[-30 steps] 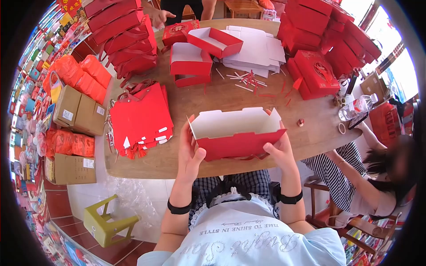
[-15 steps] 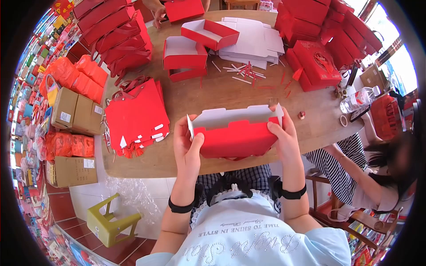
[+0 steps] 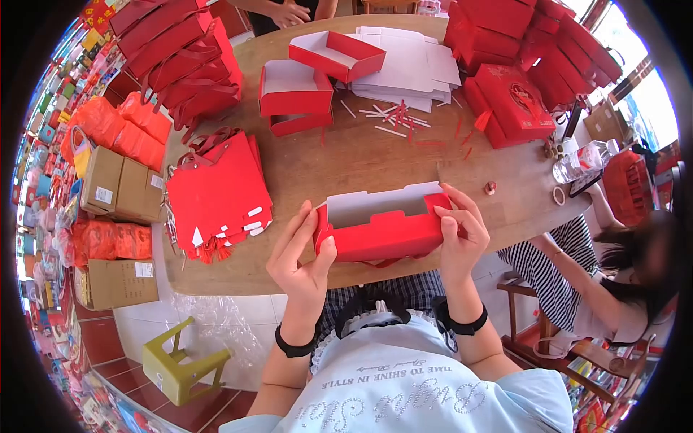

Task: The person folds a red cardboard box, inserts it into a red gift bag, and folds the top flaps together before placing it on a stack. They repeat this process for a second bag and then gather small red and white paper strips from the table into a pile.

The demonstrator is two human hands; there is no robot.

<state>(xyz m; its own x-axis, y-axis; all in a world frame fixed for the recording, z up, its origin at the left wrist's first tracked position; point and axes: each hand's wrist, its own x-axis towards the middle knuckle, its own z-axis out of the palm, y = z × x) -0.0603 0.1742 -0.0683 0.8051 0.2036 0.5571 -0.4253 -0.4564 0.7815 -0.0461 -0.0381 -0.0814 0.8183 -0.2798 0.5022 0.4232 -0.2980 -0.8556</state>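
A red cardboard gift box [image 3: 386, 239] with a white inside lies at the near edge of the wooden table, its top uncovered and a tabbed flap standing along the near side. My left hand [image 3: 297, 252] grips its left end, fingers along the outer wall and thumb at the front corner. At the right end, my right hand [image 3: 463, 234] holds the box with its fingers on the corner and the thumb in front. Part of a dark red ribbon handle [image 3: 390, 262] shows under the near side.
Flat red bags [image 3: 216, 191] are piled at the left. Farther back are red open boxes [image 3: 296, 90], white card sheets [image 3: 404, 65] and scattered paper strips [image 3: 395, 117]. A person sits at right with a bottle [image 3: 585, 162] nearby; another person's hand [image 3: 291, 14] is across the table.
The white side flaps at both ends of the box have been folded down, and my fingers have shifted onto the corners. The person opposite no longer has a red box in view.
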